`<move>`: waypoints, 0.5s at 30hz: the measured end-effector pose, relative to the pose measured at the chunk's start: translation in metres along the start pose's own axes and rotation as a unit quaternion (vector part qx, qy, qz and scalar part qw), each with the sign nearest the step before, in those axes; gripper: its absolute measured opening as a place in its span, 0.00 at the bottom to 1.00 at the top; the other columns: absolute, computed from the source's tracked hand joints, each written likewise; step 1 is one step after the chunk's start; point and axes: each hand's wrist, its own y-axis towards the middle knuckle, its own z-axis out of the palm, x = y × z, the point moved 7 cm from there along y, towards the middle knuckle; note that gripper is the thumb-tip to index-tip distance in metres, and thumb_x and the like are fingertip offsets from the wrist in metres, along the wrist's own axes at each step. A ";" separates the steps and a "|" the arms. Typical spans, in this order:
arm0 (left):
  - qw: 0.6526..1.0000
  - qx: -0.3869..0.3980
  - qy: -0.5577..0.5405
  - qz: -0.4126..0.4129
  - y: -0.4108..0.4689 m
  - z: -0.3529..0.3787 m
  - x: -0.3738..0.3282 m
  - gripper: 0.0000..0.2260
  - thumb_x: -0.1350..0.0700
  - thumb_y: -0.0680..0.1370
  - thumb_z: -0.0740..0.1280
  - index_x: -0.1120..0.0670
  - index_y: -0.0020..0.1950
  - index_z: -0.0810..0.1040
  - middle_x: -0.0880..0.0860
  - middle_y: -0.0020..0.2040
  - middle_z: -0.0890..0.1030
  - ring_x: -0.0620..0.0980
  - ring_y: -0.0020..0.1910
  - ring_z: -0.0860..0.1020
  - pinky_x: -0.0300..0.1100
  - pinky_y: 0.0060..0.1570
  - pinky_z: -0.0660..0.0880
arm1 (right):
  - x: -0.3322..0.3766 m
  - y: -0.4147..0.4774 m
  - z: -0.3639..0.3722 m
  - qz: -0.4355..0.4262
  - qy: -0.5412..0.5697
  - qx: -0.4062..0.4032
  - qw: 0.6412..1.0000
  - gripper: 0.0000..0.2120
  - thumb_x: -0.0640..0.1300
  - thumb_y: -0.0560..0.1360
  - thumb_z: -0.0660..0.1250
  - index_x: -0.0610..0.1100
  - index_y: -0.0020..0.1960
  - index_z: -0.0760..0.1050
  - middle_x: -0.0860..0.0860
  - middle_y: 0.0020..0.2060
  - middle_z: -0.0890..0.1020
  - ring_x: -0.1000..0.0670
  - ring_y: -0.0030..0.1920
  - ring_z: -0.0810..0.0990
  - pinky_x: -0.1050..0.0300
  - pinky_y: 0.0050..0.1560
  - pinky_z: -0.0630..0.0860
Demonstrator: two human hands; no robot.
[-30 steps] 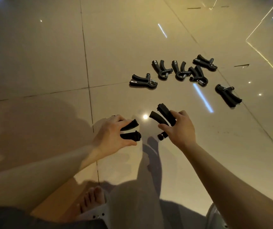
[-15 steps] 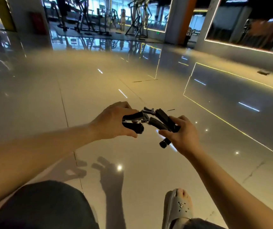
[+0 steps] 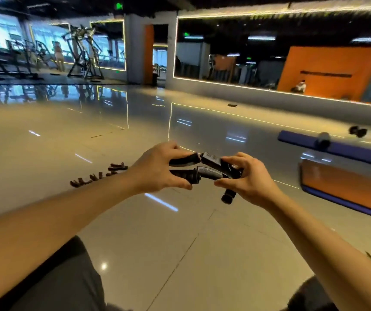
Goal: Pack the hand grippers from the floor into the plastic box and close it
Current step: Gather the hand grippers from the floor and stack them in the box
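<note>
**While each hand clutches a gripper, a glossy gym floor spreads beyond**

As they are held up side by side, the left hand (image 3: 157,169) curls its fingers and thumb round both handles of one black gripper (image 3: 183,168), and the right hand (image 3: 251,178) wraps the second gripper (image 3: 213,163), whose knob pokes out below its palm. The two tools sit end to end between the hands; whether they touch is unclear. Just left of the left wrist, the loose grippers (image 3: 99,175) lie in a row on the floor (image 3: 180,243), pale polished tile mirroring strip lights. Right of the right hand lie an orange pad (image 3: 346,187) and, farther off, a blue mat (image 3: 341,148). Far ahead of the hands stand exercise machines (image 3: 83,55) and a lit-edged wall mirror (image 3: 258,57).
</note>
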 end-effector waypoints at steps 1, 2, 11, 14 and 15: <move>1.000 0.010 -0.002 0.014 0.008 0.012 -0.018 0.34 0.44 0.66 0.81 0.45 0.70 0.76 0.41 0.51 0.74 0.43 0.51 0.74 0.41 0.50 0.75 | -0.011 -0.013 -0.016 0.011 -0.006 -0.008 1.000 0.32 0.52 0.68 0.79 0.46 0.70 0.76 0.54 0.51 0.77 0.52 0.50 0.78 0.56 0.51 0.80; 0.999 0.020 -0.004 0.028 0.015 0.025 -0.035 0.35 0.43 0.66 0.81 0.45 0.71 0.75 0.42 0.51 0.74 0.43 0.52 0.74 0.43 0.50 0.76 | -0.023 -0.026 -0.032 0.020 -0.010 -0.015 1.000 0.32 0.51 0.68 0.79 0.46 0.70 0.76 0.54 0.50 0.77 0.52 0.50 0.78 0.58 0.49 0.80; 0.986 0.117 -0.030 0.116 0.078 0.165 -0.146 0.35 0.41 0.66 0.80 0.45 0.71 0.76 0.42 0.52 0.73 0.44 0.53 0.73 0.43 0.51 0.77 | -0.147 -0.127 -0.130 0.128 -0.024 -0.058 0.990 0.31 0.48 0.68 0.80 0.46 0.69 0.76 0.54 0.51 0.77 0.52 0.51 0.79 0.53 0.52 0.82; 0.980 0.144 -0.051 0.125 0.093 0.210 -0.170 0.35 0.40 0.66 0.79 0.45 0.71 0.76 0.42 0.53 0.74 0.44 0.54 0.73 0.44 0.53 0.78 | -0.185 -0.152 -0.148 0.165 -0.036 -0.055 0.984 0.31 0.48 0.68 0.80 0.46 0.69 0.76 0.54 0.52 0.78 0.52 0.52 0.79 0.54 0.52 0.81; 0.978 0.155 -0.060 0.126 0.097 0.225 -0.176 0.35 0.40 0.66 0.79 0.45 0.71 0.75 0.43 0.54 0.74 0.44 0.55 0.73 0.45 0.55 0.78 | -0.198 -0.159 -0.153 0.178 -0.042 -0.053 0.982 0.31 0.48 0.68 0.80 0.46 0.69 0.76 0.54 0.52 0.78 0.53 0.52 0.79 0.53 0.52 0.81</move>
